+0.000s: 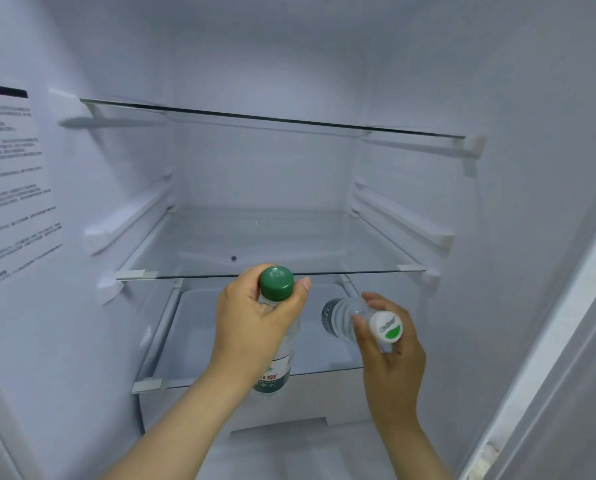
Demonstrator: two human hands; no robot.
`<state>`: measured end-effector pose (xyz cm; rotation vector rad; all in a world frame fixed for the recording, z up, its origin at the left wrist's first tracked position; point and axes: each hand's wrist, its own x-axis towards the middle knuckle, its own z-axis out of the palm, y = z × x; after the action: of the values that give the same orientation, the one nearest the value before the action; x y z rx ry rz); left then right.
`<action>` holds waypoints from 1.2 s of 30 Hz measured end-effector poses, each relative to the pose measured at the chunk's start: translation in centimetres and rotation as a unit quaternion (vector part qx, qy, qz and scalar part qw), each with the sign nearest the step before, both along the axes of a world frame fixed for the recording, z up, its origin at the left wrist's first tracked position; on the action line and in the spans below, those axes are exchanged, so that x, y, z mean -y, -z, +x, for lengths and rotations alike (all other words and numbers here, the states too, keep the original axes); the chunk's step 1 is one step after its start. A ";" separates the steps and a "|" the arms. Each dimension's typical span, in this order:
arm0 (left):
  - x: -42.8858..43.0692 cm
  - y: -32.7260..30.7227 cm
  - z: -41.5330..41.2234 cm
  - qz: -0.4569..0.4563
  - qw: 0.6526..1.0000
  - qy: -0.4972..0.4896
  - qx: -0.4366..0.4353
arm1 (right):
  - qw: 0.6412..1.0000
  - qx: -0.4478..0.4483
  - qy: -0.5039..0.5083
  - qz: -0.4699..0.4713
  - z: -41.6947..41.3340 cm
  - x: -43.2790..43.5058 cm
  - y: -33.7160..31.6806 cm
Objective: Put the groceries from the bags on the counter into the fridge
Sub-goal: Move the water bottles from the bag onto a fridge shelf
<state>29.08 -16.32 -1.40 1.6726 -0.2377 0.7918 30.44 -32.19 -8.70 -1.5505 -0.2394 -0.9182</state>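
Two bottles held before the fridge's (532, 168) lower shelf (203, 337).
Left hand (255, 323) grips green-capped bottle (276, 283) by the neck, right hand (392, 358) the tilted white-capped bottle (341, 315); either could clip the middle shelf (341, 271) and slip.

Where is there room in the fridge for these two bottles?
The middle glass shelf is bare wall to wall, the top glass shelf too. Crowded only in front: left hand with green-capped bottle, right hand with white-capped bottle.

Gap between top shelf (272, 118) and middle shelf (272, 244) runs open to the far wall (265, 168) — rails (404, 220) narrow it left, right.
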 end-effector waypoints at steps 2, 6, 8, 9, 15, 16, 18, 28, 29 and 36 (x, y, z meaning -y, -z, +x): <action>0.0 -0.1 -0.2 0.000 1.000 0.003 0.000 | 0.996 -0.071 -0.027 -0.049 0.3 0.4 2.0; -0.1 -0.1 -0.2 0.003 1.000 0.005 0.002 | 0.977 -0.178 -0.032 -0.111 1.4 0.7 5.3; -0.1 -0.2 -0.1 0.001 1.000 0.005 -0.002 | 0.973 -0.186 -0.001 -0.139 1.8 0.7 6.3; -0.1 -0.2 -0.1 0.000 1.000 0.005 -0.005 | 0.970 -0.186 0.015 -0.155 1.9 0.7 6.5; 0.1 -0.3 0.0 -0.003 1.000 0.007 -0.007 | 0.964 -0.201 0.058 -0.166 3.3 1.3 7.0; 0.1 -0.3 0.1 -0.004 1.000 0.006 -0.008 | 0.961 -0.208 0.069 -0.169 3.7 1.5 7.1; 0.1 -0.2 0.1 -0.003 1.000 0.003 -0.006 | 0.954 -0.219 0.100 -0.177 4.6 1.8 7.0; 0.1 -0.3 -0.3 0.012 1.000 -0.001 -0.003 | 0.930 -0.267 0.161 -0.195 9.4 2.2 5.0; 0.1 -0.3 -0.3 0.012 1.000 -0.001 -0.004 | 0.927 -0.271 0.165 -0.202 9.7 2.1 4.9; 0.0 -0.4 -0.3 -0.020 0.999 0.024 -0.041 | 0.905 -0.307 0.170 -0.241 10.9 2.0 4.7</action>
<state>28.76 -16.28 -1.04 1.6512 -0.2019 0.6871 41.33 -34.22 -13.36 -2.3144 0.2903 -0.6024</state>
